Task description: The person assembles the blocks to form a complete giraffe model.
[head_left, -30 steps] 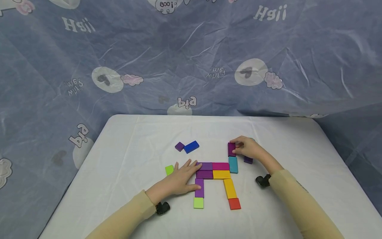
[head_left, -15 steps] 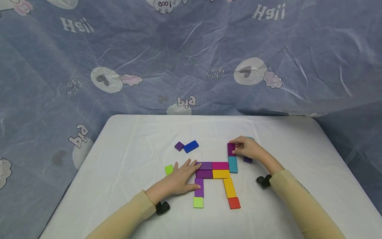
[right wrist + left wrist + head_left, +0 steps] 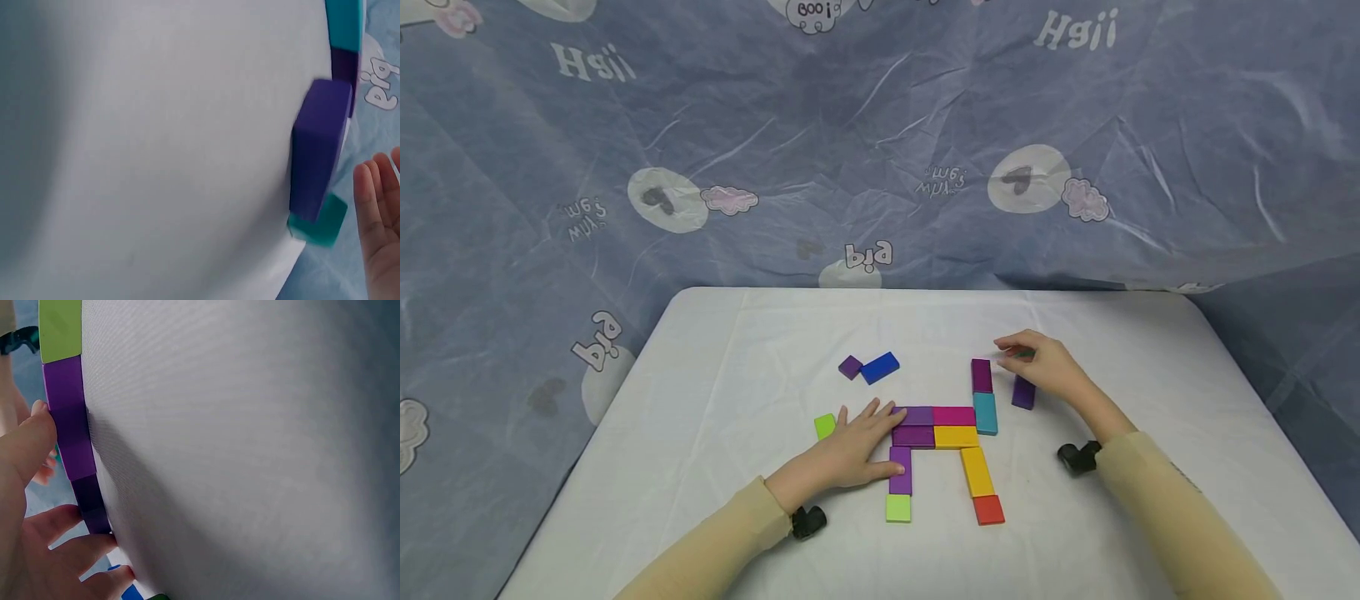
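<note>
Flat coloured blocks form a figure on the table. My left hand (image 3: pixel 850 454) lies spread at its left side, fingertips on the upper purple block (image 3: pixel 917 416) and thumb on the upright purple block (image 3: pixel 900 479). A lime block (image 3: pixel 898 508) sits below that one. At the figure's upper right, a dark magenta block (image 3: pixel 982 376) stands above a teal block (image 3: pixel 986 414). My right hand (image 3: pixel 1047 365) hovers just right of them with extended fingers, holding nothing. Beneath it lie a dark violet block (image 3: pixel 320 144) and a green-teal block (image 3: pixel 322 222), the latter mostly hidden in the head view.
A blue block (image 3: pixel 880 367) and a small purple block (image 3: pixel 851 367) lie behind the figure. Another lime block (image 3: pixel 825 426) is partly behind the left hand. Yellow (image 3: pixel 977 472) and red (image 3: pixel 988 509) blocks make the right leg. A patterned blue cloth (image 3: pixel 880 167) hangs behind the table.
My right hand has let go of the dark magenta block and moved right, over the green-teal and dark violet blocks. The magenta block stays above the teal one. My left hand has not moved.
</note>
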The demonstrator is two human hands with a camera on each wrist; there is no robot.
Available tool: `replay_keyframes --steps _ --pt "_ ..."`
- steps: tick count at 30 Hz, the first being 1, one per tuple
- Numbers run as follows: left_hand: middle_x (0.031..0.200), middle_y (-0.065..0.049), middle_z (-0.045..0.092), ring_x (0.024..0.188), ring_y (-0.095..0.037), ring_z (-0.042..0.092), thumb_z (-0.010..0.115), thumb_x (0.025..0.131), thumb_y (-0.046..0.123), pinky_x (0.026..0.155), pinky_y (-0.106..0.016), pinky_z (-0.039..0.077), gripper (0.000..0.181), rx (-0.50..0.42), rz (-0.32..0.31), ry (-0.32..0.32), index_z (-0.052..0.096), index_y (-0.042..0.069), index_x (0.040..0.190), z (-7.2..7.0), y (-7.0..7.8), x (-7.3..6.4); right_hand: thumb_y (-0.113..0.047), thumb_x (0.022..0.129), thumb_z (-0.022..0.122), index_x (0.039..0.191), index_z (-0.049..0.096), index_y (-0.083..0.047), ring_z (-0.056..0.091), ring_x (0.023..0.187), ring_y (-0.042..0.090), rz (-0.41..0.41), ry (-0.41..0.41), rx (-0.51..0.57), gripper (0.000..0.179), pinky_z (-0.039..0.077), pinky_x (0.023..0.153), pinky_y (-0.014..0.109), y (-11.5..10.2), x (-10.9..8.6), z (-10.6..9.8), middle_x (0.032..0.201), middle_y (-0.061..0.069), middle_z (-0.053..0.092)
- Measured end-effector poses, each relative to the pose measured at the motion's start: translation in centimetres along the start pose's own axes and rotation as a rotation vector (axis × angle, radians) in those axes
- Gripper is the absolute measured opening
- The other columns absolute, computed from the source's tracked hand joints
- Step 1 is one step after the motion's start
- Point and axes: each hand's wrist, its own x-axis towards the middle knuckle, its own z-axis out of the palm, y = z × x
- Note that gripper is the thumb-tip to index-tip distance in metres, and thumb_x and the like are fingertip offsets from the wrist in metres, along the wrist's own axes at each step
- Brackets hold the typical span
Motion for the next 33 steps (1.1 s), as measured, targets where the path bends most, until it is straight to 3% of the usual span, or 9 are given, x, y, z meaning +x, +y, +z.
replay_keyframes --steps 9,15,22,33 --pt "0.163 -0.009 0.026 0.153 -0.033 0.013 0.062 0.092 0.052 0.114 -0.072 0.009 0.079 -0.003 0.001 -0.001 0.030 0.018 0.156 0.0 0.2 -0.2 -0.016 0.091 0.069 0.125 0.064 0.001 0.061 0.110 0.036 0.012 0.017 -0.029 0.038 0.050 0.098 0.053 1.6 -2.3 -0.7 0.120 0.021 0.065" --pt "0.163 -0.008 0.025 0.153 -0.033 0.013 0.062 0.092 0.052 0.114 -0.072 0.009 0.079 -0.005 -0.002 -0.001 0.030 0.018 0.156 -0.2 0.1 -0.2 -0.027 0.085 0.077 0.131 0.060 0.001 0.057 0.109 0.039 0.008 -0.020 -0.124 0.056 0.049 0.097 0.056 2.1 -3.5 -0.4 0.123 0.025 0.058" --pt "0.163 -0.008 0.025 0.153 -0.032 0.013 0.062 0.092 0.052 0.115 -0.072 0.009 0.079 -0.003 -0.003 0.000 0.029 0.019 0.156 -0.2 0.0 -0.1 -0.031 0.078 0.084 0.135 0.054 0.004 0.053 0.106 0.038 0.009 -0.078 -0.201 0.074 0.048 0.098 0.058 1.4 -3.7 0.1 0.130 0.030 0.052" --pt "0.163 -0.009 0.025 0.153 -0.033 0.013 0.061 0.093 0.051 0.114 -0.072 0.009 0.078 0.001 -0.001 -0.005 0.029 0.018 0.156 -0.4 0.3 -0.2 -0.028 0.077 0.084 0.135 0.055 0.005 0.055 0.102 0.036 0.017 -0.075 -0.271 0.073 0.050 0.096 0.056 1.2 -3.2 0.3 0.127 0.029 0.055"
